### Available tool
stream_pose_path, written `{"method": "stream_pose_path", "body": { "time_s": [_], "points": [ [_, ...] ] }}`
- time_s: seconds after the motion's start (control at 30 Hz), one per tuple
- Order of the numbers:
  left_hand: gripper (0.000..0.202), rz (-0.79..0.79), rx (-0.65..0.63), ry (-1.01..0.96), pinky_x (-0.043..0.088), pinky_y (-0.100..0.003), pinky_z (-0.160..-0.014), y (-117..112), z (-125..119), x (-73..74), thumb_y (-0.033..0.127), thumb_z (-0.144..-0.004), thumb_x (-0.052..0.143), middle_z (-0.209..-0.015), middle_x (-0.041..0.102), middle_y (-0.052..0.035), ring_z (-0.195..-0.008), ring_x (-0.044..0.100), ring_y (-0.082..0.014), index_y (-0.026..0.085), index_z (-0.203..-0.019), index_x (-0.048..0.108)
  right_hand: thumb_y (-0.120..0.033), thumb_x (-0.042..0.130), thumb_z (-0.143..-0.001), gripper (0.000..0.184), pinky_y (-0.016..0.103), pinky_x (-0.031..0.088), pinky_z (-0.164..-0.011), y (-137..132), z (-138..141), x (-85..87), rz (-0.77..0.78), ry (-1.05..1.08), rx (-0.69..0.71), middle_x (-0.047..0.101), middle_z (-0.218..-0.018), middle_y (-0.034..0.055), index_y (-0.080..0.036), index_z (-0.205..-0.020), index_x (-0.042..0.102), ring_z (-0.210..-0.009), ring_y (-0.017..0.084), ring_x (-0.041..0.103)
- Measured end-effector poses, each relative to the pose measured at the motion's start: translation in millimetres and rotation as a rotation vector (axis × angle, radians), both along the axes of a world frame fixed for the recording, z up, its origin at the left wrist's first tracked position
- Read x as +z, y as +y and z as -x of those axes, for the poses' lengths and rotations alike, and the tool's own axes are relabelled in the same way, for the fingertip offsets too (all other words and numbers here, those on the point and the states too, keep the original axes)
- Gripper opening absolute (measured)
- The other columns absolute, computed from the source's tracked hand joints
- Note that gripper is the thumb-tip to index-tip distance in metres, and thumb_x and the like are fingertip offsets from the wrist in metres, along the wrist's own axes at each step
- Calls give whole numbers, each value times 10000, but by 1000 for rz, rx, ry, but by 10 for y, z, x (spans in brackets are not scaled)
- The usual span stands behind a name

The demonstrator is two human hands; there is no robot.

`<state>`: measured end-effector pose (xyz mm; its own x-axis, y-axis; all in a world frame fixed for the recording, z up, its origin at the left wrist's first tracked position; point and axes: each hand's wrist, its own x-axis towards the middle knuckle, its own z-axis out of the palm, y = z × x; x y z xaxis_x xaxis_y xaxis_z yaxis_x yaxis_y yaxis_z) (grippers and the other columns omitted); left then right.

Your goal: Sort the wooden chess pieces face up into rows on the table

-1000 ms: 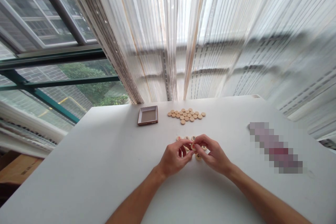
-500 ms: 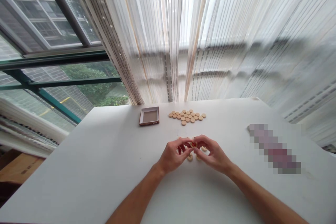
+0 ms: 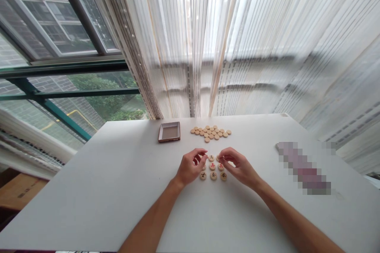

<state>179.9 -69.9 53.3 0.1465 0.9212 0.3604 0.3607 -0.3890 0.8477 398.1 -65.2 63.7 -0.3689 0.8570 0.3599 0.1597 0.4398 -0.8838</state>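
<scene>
Round wooden Chinese chess pieces [image 3: 212,166] lie face up in short rows between my hands, some with red characters and some with black. My left hand [image 3: 191,166] is at the left of the rows, its thumb and fingers curved with a small gap between the tips. Whatever lies under that hand is hidden. My right hand [image 3: 240,169] has its thumb and fingertips closed at the upper right piece [image 3: 217,157], which they partly cover. Beside it sits a black-marked piece [image 3: 211,158]. The nearest row holds black-marked pieces [image 3: 213,176].
A cluster of blank-side-up pieces [image 3: 209,131] lies farther back on the white table [image 3: 118,197]. Left of it stands a shallow brown-rimmed box [image 3: 169,132]. A blurred-out long object [image 3: 304,168] rests at the right. Sheer curtains [image 3: 190,47] hang behind the table.
Both hands held a red-marked piece together; they have now moved apart, with that piece no longer between them. More of the rows shows. The view has shifted slightly.
</scene>
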Motion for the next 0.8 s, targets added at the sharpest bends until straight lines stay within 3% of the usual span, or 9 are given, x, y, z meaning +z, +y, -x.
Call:
{"method": "stream_pose_path", "body": {
  "time_s": [0.17,0.33,0.47,0.6,0.67,0.8],
  "points": [
    [231,-22,92,18,492,-209,-546,75,47,-59,355,-914,583,-815,730,-27,-588,599,-107,186,-1025,694,-475,602,-923,283,352,589,-818,17,-86,143,34,-59,-28,663,-933,55,-194,-942,623,-880,193,700],
    [245,-34,148,15,485,-213,-540,164,109,-128,366,-909,570,-818,732,-33,-565,591,-109,180,-1003,699,-526,612,-902,330,327,585,-770,-195,-288,268,124,-135,-65,703,-898,59,-198,-937,623,-834,193,709],
    [237,-31,185,12,480,-217,-544,240,146,-195,360,-903,566,-839,740,-41,-574,594,-116,179,-987,695,-521,643,-878,320,286,567,-661,-361,-422,165,236,-226,-141,707,-780,30,-202,-908,647,-734,178,702],
    [221,-31,191,13,476,-218,-549,258,149,-227,338,-904,561,-858,743,-43,-593,606,-120,184,-992,693,-506,639,-875,316,312,586,-704,-418,-455,23,342,-203,-147,728,-794,39,-192,-895,664,-743,186,715],
    [214,-33,186,17,477,-219,-554,249,145,-225,331,-904,563,-859,743,-41,-595,607,-120,186,-987,695,-489,631,-879,301,322,591,-726,-419,-439,-14,354,-205,-138,738,-827,43,-191,-892,670,-767,190,719],
    [206,-37,179,22,482,-220,-553,233,141,-211,322,-909,562,-860,743,-38,-592,607,-117,187,-990,695,-465,631,-872,254,289,564,-626,-406,-393,-70,297,-317,-206,741,-798,21,-214,-870,671,-729,186,703]
  ]
}}
